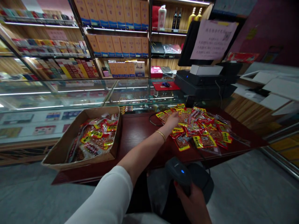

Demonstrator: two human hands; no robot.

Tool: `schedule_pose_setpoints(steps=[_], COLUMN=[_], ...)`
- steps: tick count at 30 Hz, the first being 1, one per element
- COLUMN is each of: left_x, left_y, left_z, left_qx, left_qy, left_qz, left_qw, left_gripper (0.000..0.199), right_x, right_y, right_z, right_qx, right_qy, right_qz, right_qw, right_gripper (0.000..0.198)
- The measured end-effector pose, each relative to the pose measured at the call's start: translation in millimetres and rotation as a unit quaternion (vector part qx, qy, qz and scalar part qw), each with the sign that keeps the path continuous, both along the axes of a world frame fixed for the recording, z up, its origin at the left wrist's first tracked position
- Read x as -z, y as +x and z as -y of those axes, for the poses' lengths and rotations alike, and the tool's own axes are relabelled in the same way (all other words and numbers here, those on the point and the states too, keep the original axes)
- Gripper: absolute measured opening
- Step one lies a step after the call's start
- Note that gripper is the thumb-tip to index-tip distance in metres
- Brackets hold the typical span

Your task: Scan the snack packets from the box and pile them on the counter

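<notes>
My left hand (173, 119) reaches forward over the dark red table and touches the left side of a pile of snack packets (205, 141). Its fingertips are blurred and partly lost against the packets, so their grip does not show. The packets are red and clear with yellow labels. Low in front of me, my right hand (192, 199) is wrapped round the handle of a dark barcode scanner (178, 171) with a lit blue light. A cardboard box (116, 149) on the left of the table holds more of the same kind of packets (99, 133).
Behind the table stands a glass display counter (88, 85). A monitor (187, 43) with a paper notice rises over a black cash drawer (198, 90). A blue mouse (166, 84) lies on a red mat (156, 86). A dark stool (205, 179) is beside the scanner.
</notes>
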State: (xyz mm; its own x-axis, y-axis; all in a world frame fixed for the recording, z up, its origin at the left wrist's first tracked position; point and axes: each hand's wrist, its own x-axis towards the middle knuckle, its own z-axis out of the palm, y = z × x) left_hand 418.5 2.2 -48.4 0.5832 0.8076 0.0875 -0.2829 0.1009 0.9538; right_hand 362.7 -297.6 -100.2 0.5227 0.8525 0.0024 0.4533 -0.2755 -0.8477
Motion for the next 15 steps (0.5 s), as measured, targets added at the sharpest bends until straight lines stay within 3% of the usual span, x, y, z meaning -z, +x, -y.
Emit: schedule_pose_setpoints(steps=[2,4,8,10,12,13,15], left_x=[-0.7,-4.7,-33.5,-52.2,-63.8,-65.0,-58.1], left_y=[-7.3,-33.0,-136.2,-205.9,-276.9,-309.6,-364.3], left_z=[10.3,20.3,26.1,19.1,6.0,-1.9,-16.7], left_qx=[0.007,0.007,0.002,-0.049,-0.123,-0.160,-0.166], left_qy=[0.002,0.020,0.214,0.293,0.318,0.323,0.329], left_qz=[-0.018,-0.034,-0.060,-0.126,-0.250,-0.327,-0.470], left_qw=[1.000,0.999,0.975,0.947,0.906,0.873,0.802], left_gripper=[0.034,0.029,0.029,0.030,0.029,0.026,0.018], right_x=[2.2,6.6,20.3,27.8,34.2,36.6,39.6], right_y=[1.8,2.8,7.0,9.9,10.9,10.1,5.9], right_z=[2.7,5.5,6.5,3.4,-0.8,-2.8,-6.4], right_qx=[0.003,0.004,0.015,-0.010,-0.044,-0.059,-0.070], right_qy=[-0.007,-0.019,-0.039,-0.056,-0.067,-0.070,-0.067], right_qz=[0.000,0.003,0.013,0.009,0.001,-0.003,-0.007], right_qw=[1.000,1.000,0.999,0.998,0.997,0.996,0.995], right_gripper=[0.043,0.047,0.054,0.054,0.053,0.053,0.052])
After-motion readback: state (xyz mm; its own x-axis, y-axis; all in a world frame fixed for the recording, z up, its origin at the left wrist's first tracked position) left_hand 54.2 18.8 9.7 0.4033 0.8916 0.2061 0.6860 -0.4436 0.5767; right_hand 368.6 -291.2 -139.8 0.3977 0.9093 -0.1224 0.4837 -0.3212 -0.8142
